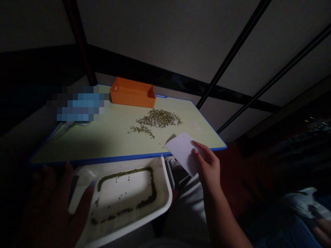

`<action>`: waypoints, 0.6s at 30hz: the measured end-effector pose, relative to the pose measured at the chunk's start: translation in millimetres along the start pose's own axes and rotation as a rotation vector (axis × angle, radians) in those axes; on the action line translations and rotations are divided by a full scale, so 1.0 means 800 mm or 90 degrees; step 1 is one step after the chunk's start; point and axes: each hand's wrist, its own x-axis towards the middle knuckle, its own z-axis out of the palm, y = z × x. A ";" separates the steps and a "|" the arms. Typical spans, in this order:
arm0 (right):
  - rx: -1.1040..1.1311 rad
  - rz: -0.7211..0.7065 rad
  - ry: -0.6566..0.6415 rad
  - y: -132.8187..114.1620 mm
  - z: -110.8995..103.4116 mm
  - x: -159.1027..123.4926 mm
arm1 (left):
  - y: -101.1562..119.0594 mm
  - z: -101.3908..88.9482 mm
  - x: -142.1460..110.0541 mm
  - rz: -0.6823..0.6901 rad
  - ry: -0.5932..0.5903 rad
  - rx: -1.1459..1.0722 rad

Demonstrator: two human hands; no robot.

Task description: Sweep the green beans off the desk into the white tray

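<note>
My right hand [209, 164] pinches a white card [183, 151] between thumb and fingers, its far edge over the table's front edge. Small green-brown seeds or beans [161, 118] lie in a loose pile on the pale tabletop [116, 137], with a smaller scatter at its left. Below the table's front edge, a white plastic tub [168, 196] holds more of them, gathered mostly along the edges of its floor. At the tub's left side, my left hand [59, 206] is in shadow with fingers spread. Its thumb overlaps the tub; I cannot tell whether it touches.
An orange open box [131, 98] stands at the table's back. Left of it is a pixelated blue patch [84, 106]. A blue rim [103, 159] edges the tabletop, and a panelled wall [155, 38] rises behind. Part of another person [297, 220] shows at lower right.
</note>
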 end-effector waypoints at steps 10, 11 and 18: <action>0.061 0.007 -0.074 -0.019 0.031 -0.011 | 0.012 -0.003 -0.002 -0.002 0.005 0.011; 0.066 0.006 -0.082 -0.022 0.035 -0.014 | 0.014 -0.004 -0.002 -0.010 -0.002 0.012; 0.071 -0.045 -0.092 -0.031 0.037 -0.025 | 0.030 -0.016 0.001 -0.107 -0.056 0.025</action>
